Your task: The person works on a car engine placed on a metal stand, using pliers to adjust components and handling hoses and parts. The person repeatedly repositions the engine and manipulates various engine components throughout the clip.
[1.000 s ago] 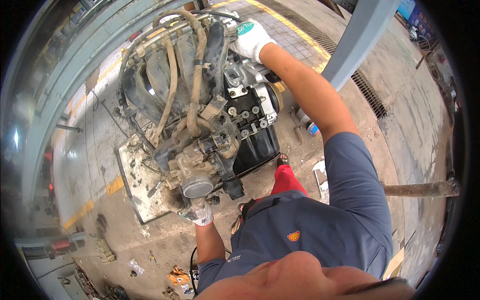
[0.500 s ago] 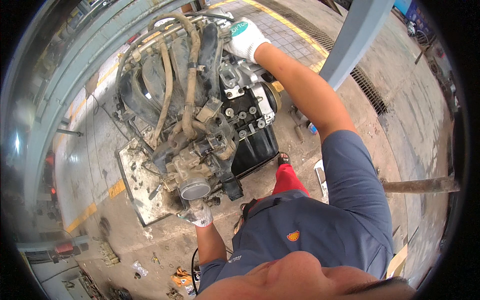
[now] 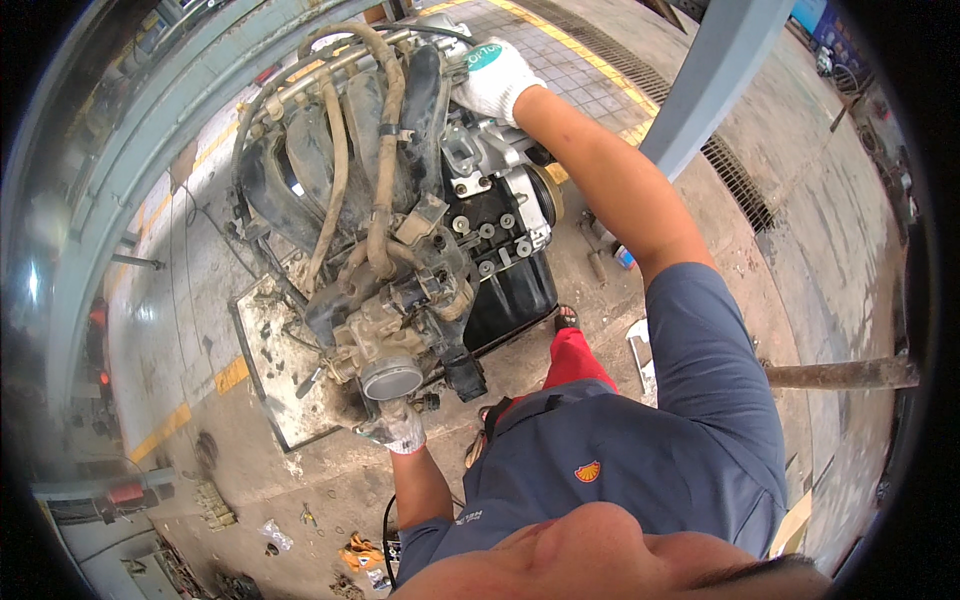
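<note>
A dusty intake manifold (image 3: 360, 140), with hoses and a metal rail on it, lies against a black and silver engine (image 3: 495, 225). Its round throttle body (image 3: 392, 380) points toward me. My right hand (image 3: 495, 80), in a white glove with a green patch, is closed on the manifold's far right end; its fingertips are hidden behind the part. Under the throttle body, my gloved left hand (image 3: 398, 428) is closed against the near end, its fingers partly covered. A tan hose (image 3: 383, 160) runs lengthwise over the manifold's dark runners.
Below the manifold is a dirty, pale, dark-edged tray (image 3: 300, 425). A blue-grey post (image 3: 715, 85) rises beyond my right arm, near a floor grating (image 3: 738, 180). Pliers (image 3: 309, 514) and an orange cloth (image 3: 360, 552) lie on the floor at lower left. Blue-grey beams (image 3: 110, 210) run along the left.
</note>
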`<state>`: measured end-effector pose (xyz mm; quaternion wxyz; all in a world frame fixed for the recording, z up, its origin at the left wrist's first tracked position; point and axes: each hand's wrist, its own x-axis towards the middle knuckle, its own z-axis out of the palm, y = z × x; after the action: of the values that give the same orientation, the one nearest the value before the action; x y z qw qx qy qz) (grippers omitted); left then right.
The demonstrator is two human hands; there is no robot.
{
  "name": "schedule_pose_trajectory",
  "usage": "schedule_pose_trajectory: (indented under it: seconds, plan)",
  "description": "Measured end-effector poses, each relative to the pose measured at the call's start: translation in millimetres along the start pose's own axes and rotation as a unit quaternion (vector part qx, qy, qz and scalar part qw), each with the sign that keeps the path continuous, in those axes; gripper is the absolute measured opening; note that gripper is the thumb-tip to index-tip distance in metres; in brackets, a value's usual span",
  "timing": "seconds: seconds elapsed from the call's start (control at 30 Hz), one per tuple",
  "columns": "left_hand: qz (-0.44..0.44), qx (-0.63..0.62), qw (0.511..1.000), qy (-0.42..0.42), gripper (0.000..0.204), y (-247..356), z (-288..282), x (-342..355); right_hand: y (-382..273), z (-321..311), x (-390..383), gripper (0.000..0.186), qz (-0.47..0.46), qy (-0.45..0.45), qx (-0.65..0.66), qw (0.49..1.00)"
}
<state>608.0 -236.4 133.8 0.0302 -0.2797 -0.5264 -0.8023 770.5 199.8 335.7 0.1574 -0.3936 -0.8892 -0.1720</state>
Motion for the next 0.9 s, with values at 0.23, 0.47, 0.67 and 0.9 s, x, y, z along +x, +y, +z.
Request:
schedule_pose_trajectory:
  seconds: [0.23,0.47,0.67,0.9]
  plan:
    - [0.002,0.006,1.000,-0.009,0.116,4.2,5.1,3.6,8.9,9.0,-3.7,0.028,-0.045,0.085,0.011,0.995]
    - [0.000,0.008,1.000,-0.008,0.118,4.1,3.5,3.0,-0.2,-4.9,-4.0,0.041,-0.006,0.004,-0.002,1.000]
    - [-0.001,0.008,1.000,-0.005,0.119,6.3,6.1,2.0,8.6,12.7,0.9,0.037,-0.022,0.041,-0.002,0.999]
    - [-0.049,-0.003,0.997,-0.053,0.119,-29.8,-30.9,0.0,3.9,5.3,-7.3,0.028,-0.029,0.084,0.020,0.996]
